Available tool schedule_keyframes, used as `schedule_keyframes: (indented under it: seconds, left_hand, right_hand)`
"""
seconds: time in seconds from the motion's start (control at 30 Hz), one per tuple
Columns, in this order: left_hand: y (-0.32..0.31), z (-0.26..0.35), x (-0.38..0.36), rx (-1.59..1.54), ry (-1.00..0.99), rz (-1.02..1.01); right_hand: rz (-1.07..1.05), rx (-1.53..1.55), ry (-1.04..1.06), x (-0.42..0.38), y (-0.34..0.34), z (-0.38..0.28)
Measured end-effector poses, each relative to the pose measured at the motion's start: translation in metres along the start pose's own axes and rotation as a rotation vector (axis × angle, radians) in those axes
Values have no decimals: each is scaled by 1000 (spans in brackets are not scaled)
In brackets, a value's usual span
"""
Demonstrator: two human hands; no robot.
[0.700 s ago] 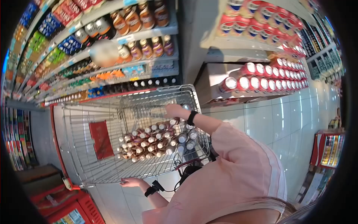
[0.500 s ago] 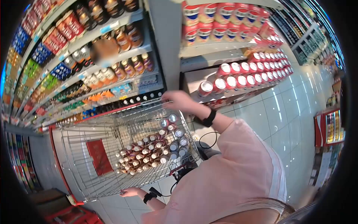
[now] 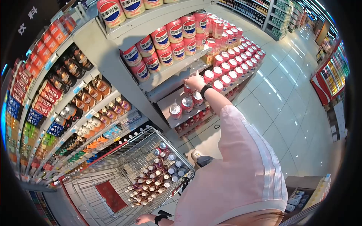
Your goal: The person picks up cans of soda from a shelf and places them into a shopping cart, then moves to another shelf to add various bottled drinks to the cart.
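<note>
At the shelf of red-and-white soda cans (image 3: pixel 175 111), my right hand (image 3: pixel 195 81) bends over one can (image 3: pixel 188 90) in the front group, its fingers closed around the upper part and one finger sticking up. Other cans stand right beside it. Low at the bottom of the view, my left hand (image 3: pixel 144 219) is beside the near side of the shopping cart (image 3: pixel 85 196), fingers loosely stretched and no item visible in them. Inside the cart, many capped bottles (image 3: pixel 151 184) stand upright, along with several silver-topped cans (image 3: pixel 162 145). Both wrists wear dark bands.
Larger Pepsi cans (image 3: pixel 166 56) fill the shelves above my right hand. A drinks rack (image 3: pixel 75 101) runs along the left, close behind the cart. Shiny floor tiles (image 3: pixel 279 113) stretch to the right, toward a red glass-door fridge (image 3: pixel 332 71). An open carton (image 3: pixel 301 194) stands at lower right.
My right hand has left the cart's far rim and reached up to the soda cans. The view has turned toward that shelf, and the cart sits lower in it.
</note>
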State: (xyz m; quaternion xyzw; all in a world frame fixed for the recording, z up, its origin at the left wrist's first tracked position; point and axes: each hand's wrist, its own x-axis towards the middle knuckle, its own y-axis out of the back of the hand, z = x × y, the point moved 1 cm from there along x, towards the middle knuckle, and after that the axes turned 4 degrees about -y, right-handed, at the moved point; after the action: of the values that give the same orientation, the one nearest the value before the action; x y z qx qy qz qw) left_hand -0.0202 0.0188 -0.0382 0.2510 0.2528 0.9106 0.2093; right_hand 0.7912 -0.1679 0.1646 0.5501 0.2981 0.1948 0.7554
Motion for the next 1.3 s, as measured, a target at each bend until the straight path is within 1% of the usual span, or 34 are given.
schedule_keyframes:
  seconds: [0.1,0.13,0.2,0.23,0.33,0.4,0.47,0.5,0.57,0.6,0.67,0.7,0.73,0.77,0.8,0.87,0.9,0.97,1.0,1.07,1.1,1.2,1.23,1.3]
  left_hand:
    - [-2,6,-7,-6,14,17]
    - [-1,9,-9,-12,13,16]
    - [-1,18,-14,-20,18,14]
    - [0,23,-16,-27,26,16]
    - [-1,29,-15,-43,31,16]
    - [1,28,-11,-44,25,11]
    - [2,27,-6,-54,22,-2]
    - [11,47,0,-39,23,-4]
    - [16,48,8,-68,10,-46]
    - [12,33,3,-78,7,-63]
    - [15,25,4,-81,7,-79]
    - [15,21,1,-75,6,-72]
    - [9,1,6,-65,5,-53]
    - [18,17,-1,-118,58,-98]
    - [8,-3,4,-182,90,-67]
    - [31,32,-7,-227,58,-93]
    - [38,43,-10,-223,73,-108]
    - [41,49,-12,-235,95,-124]
    - [39,48,-16,-246,101,-127]
    - [43,67,-19,-236,165,-148]
    - [47,74,-21,-229,197,-159]
    - [49,77,-23,-259,208,-169]
    - [50,85,-24,-297,260,-180]
    - [51,88,-24,-346,302,-179]
  right_hand:
    - [98,44,-19,4,-13,-5]
    - [226,64,-13,-1,-18,-7]
    - [202,31,60,-3,-11,-4]
    - [212,5,64,-3,-5,-6]
    - [325,13,6,-1,24,-12]
    - [596,185,32,-16,54,-28]
    - [555,203,145,-46,104,-47]
    - [575,270,208,-63,124,-62]
    - [656,333,373,-86,147,-94]
    - [627,388,454,-96,155,-112]
    - [548,509,634,-114,162,-152]
    - [483,504,662,-118,160,-173]
    - [417,505,701,-120,155,-197]
    - [348,507,751,-122,147,-225]
    - [300,522,811,-120,134,-248]
    - [331,545,881,-116,93,-297]
    - [261,547,875,-113,74,-320]
    - [174,524,865,-105,26,-361]
    - [215,458,891,-102,2,-380]
    - [296,331,926,-105,-42,-411]
    - [202,280,905,-107,-60,-425]
    - [119,219,882,-105,-109,-452]
    - [45,178,862,-103,-117,-459]
    - [107,118,825,-92,-154,-474]
